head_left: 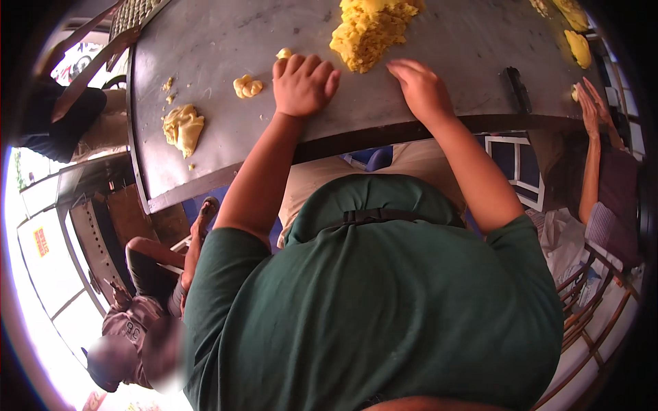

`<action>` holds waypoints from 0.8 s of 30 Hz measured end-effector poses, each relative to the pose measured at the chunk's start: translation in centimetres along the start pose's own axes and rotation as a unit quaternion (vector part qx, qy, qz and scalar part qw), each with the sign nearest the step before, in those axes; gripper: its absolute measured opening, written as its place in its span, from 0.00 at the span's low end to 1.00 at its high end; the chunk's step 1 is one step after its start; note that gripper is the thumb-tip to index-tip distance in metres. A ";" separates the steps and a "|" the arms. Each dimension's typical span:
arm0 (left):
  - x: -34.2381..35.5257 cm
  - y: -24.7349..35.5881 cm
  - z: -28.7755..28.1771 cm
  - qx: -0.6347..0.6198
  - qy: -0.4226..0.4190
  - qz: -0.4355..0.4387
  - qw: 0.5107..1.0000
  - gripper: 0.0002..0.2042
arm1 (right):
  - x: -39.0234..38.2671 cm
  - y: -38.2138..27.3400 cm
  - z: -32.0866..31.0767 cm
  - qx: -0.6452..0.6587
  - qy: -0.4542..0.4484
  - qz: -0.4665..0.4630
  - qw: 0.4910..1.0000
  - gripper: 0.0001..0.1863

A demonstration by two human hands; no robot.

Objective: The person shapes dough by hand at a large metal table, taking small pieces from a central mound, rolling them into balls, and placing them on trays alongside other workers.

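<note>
- Green shirt (pixel 384 308) nearest cam; both forearms reach far onto grey table (pixel 219 61).
- L hand (pixel 301 85): curled loose, empties, palm down.
- R hand (pixel 419 88): flat, fingers spread, empty.
- Yellow dough heap (pixel 370 27): just beyond, btwn hands; R fingertips nearer.

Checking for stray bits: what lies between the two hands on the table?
Bare grey tabletop between left hand and right hand, in the head view.

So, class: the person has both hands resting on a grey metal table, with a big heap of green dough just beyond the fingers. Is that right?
Not quite: the head view shows the heap of dough is yellow, not green. The rest holds: the left hand and right hand both rest on the grey metal table, with the heap just beyond the fingers.
</note>
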State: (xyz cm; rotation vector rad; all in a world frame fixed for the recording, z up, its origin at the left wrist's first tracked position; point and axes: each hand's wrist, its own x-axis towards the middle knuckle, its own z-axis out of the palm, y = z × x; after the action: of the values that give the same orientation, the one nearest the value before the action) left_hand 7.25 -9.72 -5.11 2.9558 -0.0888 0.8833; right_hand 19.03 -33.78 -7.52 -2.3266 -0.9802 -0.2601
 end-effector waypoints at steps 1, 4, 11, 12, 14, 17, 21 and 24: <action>0.1 -0.3 0.0 -0.002 0.003 0.006 1.000 0.12 | 0.8 0.4 0.6 0.010 0.028 -0.032 0.999 0.19; -0.3 -1.9 0.2 -0.056 0.057 -0.196 0.977 0.12 | 4.3 -0.8 1.4 -0.055 0.055 0.054 0.996 0.20; -7.1 -1.8 -6.5 0.024 -0.123 -0.211 0.969 0.11 | 1.9 1.7 -0.8 0.038 0.042 -0.044 0.997 0.12; -7.5 -2.0 -6.6 0.007 -0.144 -0.232 0.962 0.11 | 1.6 2.5 -1.3 0.055 0.081 -0.034 0.995 0.13; -7.3 -2.3 -6.1 -0.017 -0.134 -0.237 0.962 0.10 | -0.9 2.8 -1.6 -0.004 0.053 -0.008 0.999 0.14; -6.6 -1.8 -6.1 -0.076 -0.137 -0.240 0.958 0.09 | -1.2 0.6 -2.3 -0.002 -0.041 0.020 0.999 0.15; -5.4 0.4 -6.7 -0.148 -0.135 -0.265 0.943 0.11 | 2.0 1.3 -0.2 -0.075 0.076 -0.071 0.992 0.19; -5.2 1.4 -7.5 -0.310 -0.149 -0.449 0.825 0.15 | 0.2 0.0 -0.5 -0.103 -0.051 -0.044 0.992 0.21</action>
State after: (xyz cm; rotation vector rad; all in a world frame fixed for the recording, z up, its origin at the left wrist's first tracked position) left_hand -1.28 -10.34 -1.65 2.0739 0.7756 0.1782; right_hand 19.19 -33.90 -7.04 -2.5063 -1.1554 -0.2923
